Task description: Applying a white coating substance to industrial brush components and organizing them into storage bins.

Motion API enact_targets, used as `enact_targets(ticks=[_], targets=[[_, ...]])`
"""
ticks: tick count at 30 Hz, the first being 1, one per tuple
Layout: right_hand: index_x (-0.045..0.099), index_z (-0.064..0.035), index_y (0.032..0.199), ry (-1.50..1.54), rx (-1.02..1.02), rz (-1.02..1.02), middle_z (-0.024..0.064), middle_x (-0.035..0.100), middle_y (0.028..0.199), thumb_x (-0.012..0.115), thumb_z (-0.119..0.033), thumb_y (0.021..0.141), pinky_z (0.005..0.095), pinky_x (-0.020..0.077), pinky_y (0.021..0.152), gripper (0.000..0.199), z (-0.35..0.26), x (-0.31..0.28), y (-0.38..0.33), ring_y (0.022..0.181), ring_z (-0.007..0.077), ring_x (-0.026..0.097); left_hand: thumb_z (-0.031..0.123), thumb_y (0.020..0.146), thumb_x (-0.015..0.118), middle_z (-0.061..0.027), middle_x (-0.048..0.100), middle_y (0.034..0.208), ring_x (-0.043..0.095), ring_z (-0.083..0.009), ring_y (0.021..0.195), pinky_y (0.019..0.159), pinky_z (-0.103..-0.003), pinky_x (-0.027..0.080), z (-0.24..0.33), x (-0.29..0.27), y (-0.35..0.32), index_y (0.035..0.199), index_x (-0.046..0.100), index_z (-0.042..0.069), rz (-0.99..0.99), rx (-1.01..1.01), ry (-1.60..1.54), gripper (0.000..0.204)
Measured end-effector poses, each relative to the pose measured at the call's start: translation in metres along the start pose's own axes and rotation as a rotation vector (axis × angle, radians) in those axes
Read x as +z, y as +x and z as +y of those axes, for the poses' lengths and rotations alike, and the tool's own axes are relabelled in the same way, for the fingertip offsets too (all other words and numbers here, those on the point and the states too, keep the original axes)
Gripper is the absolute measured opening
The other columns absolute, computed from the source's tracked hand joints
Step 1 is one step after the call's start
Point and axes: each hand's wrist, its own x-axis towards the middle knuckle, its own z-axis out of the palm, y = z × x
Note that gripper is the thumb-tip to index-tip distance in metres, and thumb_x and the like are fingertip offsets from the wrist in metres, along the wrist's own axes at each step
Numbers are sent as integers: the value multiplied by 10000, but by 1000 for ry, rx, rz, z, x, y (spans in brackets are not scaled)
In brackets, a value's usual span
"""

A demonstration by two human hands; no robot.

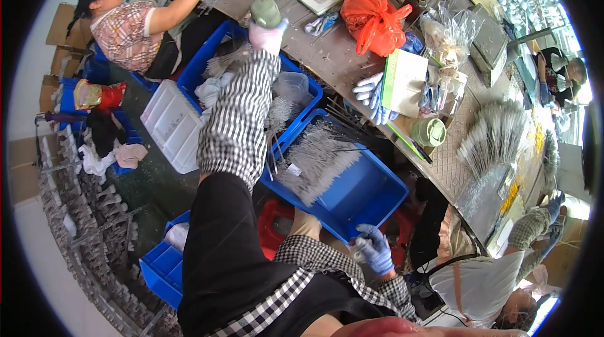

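My left arm, in a black-and-white checked sleeve, reaches far forward. At its end my left hand, in a pale glove, closes around a rounded green thing, whose kind I cannot make out, by the table edge. Below and to the right, my right hand, in a blue-and-white glove, has its fingers curled near the front corner of a blue bin. What lies inside those fingers, if anything, is hidden. A heap of thin grey wire-like rods fills the bin's left part.
Another blue bin with rods and a clear tub stands behind. The table holds a red plastic bag, gloves, a green roll-like thing and rod bundles. A white crate is at left. Several people sit around.
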Motion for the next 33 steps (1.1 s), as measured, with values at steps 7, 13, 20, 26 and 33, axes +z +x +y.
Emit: enact_targets(ticks=[7,13,20,26,33], targets=[[524,-8,1256,-651,-295,-138,119,681,841,723,-258,828,317,518,597,534,-122,40,25,670,195,671,94,651,828,-84,639,1026,640,-176,895,810,-317,527,108,-130,-227,1121,534,32,-359,155,-55,558],[491,-21,1299,-1219,-882,-106,152,687,821,711,-579,733,397,519,606,824,-147,72,-16,704,309,684,192,609,848,-93,604,982,627,-226,915,788,-327,517,177,-191,-416,1086,552,50,-306,148,219,579],[591,-2,1078,-1425,-878,-445,168,664,767,681,-574,747,408,524,619,666,-138,88,-89,699,327,665,262,621,809,-100,567,988,566,-304,875,748,-412,494,209,-235,-531,1035,594,74,-66,204,373,503],[577,-38,1106,-1561,-934,-778,160,674,949,658,-567,746,445,525,719,645,-151,107,-135,840,346,665,169,699,791,-116,579,983,617,-237,881,818,-347,493,234,-272,-568,1046,491,46,-5,296,644,475],[552,-132,1250,-1457,-1261,-1226,160,635,912,710,-377,744,427,532,679,583,-154,120,-158,834,343,638,94,815,670,-133,517,1269,524,-259,1194,976,-413,491,277,-303,-596,1283,439,87,-149,-654,-1362,523]])
